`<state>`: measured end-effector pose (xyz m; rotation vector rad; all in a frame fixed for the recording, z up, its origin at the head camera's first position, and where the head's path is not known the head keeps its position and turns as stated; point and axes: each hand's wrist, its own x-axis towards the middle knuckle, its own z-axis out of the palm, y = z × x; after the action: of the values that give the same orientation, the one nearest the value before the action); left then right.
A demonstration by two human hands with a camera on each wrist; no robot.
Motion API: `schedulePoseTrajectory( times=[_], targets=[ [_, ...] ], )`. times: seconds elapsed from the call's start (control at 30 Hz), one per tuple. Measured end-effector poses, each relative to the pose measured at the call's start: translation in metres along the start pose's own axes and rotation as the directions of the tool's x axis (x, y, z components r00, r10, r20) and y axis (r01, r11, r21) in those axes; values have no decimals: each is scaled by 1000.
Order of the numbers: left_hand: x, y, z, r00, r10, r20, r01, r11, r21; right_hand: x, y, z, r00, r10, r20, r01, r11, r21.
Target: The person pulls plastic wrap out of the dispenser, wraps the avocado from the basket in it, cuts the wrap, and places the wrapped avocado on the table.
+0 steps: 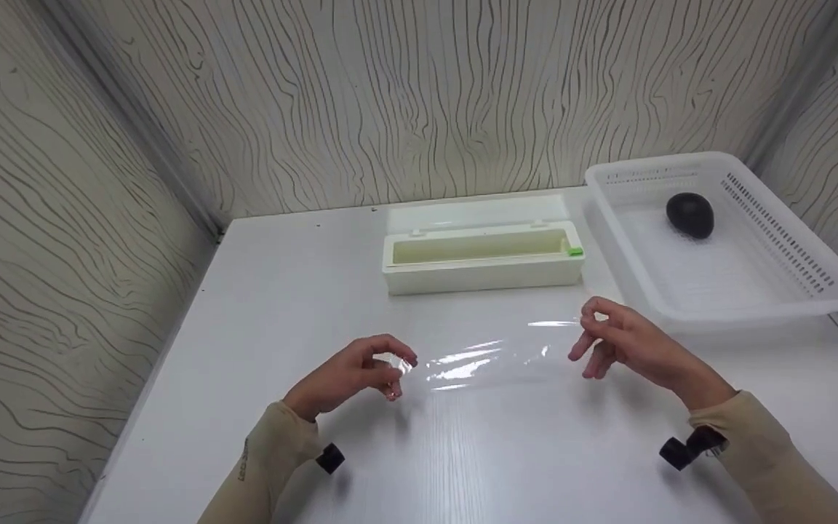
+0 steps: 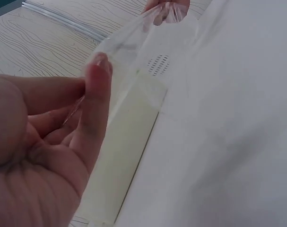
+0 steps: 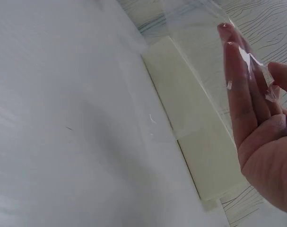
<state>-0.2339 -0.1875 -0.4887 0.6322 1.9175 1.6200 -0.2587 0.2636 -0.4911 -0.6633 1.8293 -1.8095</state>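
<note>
A sheet of clear plastic wrap [image 1: 477,364] stretches between both hands above the white table, showing mostly by its glints. My left hand [image 1: 355,371] pinches its left end between thumb and fingers. At the opposite end, the right hand [image 1: 633,342] pinches the film near its upper corner, and the other fingers spread below. Through the film, the right wrist view shows those fingers [image 3: 240,90] behind it. Just beyond the sheet stands a long white cling film box [image 1: 484,273], its lid [image 1: 477,211] folded back and a green piece [image 1: 575,252] at its right end.
A white plastic basket [image 1: 753,309] with slotted sides stands at the back right of the table [image 1: 273,291]. Inside it lies a dark, egg-shaped object [image 1: 690,215]. Wood-patterned walls [image 1: 404,94] rise behind the table and at both sides.
</note>
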Motion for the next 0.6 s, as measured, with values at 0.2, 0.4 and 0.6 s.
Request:
schedulePoseTrajectory(
  times=[0.2, 0.4, 0.6],
  targets=[
    [-3, -6, 4, 997, -66, 27, 67, 998, -9, -10, 3, 1, 999, 4, 48, -4, 1000, -1],
    [-4, -15, 4, 992, -106, 65, 105, 994, 27, -16, 13, 1, 988, 119, 95, -120, 993, 5],
    [0, -25, 8, 982, -114, 148, 110, 993, 38, -15, 24, 2, 974, 196, 114, -178, 973, -150]
  ],
)
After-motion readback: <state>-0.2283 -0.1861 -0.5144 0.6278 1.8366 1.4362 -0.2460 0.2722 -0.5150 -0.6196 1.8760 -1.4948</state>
